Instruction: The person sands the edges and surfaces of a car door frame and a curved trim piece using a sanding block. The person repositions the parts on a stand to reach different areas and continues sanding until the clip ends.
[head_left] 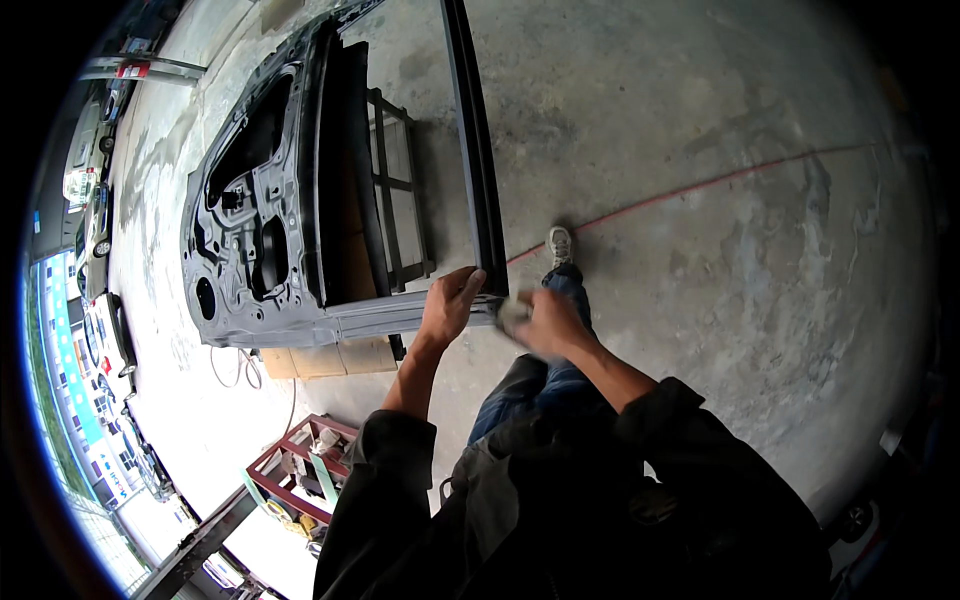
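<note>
A bare car door, grey and black, lies with its window frame reaching toward me. My left hand is closed around the near corner of that frame, its thumb and fingertips on the edge. Just right of it, my right hand is curled around a pale pad at the same corner. That hand is smeared by motion, so the pad's exact kind is hard to make out. Its left edge meets or nearly meets the frame; I cannot tell which.
Under the door stands a dark metal rack, with cardboard beneath. A red-framed cart holding assorted items sits at lower left, near a thin hose. My shoe is on the concrete floor. Parked cars line the far left.
</note>
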Demonstrator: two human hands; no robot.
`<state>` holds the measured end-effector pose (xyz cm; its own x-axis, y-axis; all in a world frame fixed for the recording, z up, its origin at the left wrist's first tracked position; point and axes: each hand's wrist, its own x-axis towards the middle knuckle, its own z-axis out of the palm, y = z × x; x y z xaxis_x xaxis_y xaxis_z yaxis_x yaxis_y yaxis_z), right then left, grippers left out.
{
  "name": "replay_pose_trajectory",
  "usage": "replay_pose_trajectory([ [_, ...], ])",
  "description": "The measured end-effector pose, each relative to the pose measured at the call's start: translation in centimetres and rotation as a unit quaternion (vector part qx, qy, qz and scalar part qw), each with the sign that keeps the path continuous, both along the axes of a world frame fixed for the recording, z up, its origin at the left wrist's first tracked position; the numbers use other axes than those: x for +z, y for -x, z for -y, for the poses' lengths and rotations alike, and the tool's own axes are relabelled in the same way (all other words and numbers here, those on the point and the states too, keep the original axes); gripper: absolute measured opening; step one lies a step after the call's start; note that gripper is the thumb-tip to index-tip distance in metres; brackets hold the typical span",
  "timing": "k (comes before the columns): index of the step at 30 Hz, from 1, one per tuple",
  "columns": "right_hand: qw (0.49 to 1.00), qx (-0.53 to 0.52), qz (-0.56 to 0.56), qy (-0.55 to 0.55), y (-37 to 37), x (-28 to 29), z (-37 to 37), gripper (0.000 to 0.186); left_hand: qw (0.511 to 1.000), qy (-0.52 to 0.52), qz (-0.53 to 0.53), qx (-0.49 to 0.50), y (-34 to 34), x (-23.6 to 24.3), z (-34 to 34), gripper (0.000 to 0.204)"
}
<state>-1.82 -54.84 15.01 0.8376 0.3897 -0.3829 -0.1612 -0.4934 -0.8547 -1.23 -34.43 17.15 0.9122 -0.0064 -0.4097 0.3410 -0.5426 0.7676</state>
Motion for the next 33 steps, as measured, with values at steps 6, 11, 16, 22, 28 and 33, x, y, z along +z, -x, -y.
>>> replay_pose_trajectory([
  [6,0.984,-0.116,-0.091,-0.098,3.0,-1.3,4.9,0.039,1.000,0.018,-0.006,0.015,0.5,1.2,-0.3,0.040],
  [11,0.897,-0.289,-0.247,-0.226,1.1,-2.9,6.4,0.028,0.978,-0.101,0.173,0.049,1.7,2.2,1.7,0.026],
  [16,0.806,-0.421,-0.304,-0.285,1.4,-2.0,5.0,0.028,0.989,-0.028,0.102,0.101,4.6,5.5,5.7,0.036],
  [22,0.842,-0.334,-0.214,-0.366,2.2,1.9,4.4,0.040,0.995,-0.053,0.090,-0.001,5.2,6.8,9.5,0.075],
  [28,0.897,-0.276,-0.208,-0.277,2.3,3.5,4.4,0.040,0.980,0.155,-0.025,0.124,5.8,5.1,10.1,0.054],
  [33,0.902,-0.271,-0.172,-0.290,2.0,2.6,2.6,0.025,0.959,0.219,-0.086,0.157,6.7,3.6,9.2,0.035],
])
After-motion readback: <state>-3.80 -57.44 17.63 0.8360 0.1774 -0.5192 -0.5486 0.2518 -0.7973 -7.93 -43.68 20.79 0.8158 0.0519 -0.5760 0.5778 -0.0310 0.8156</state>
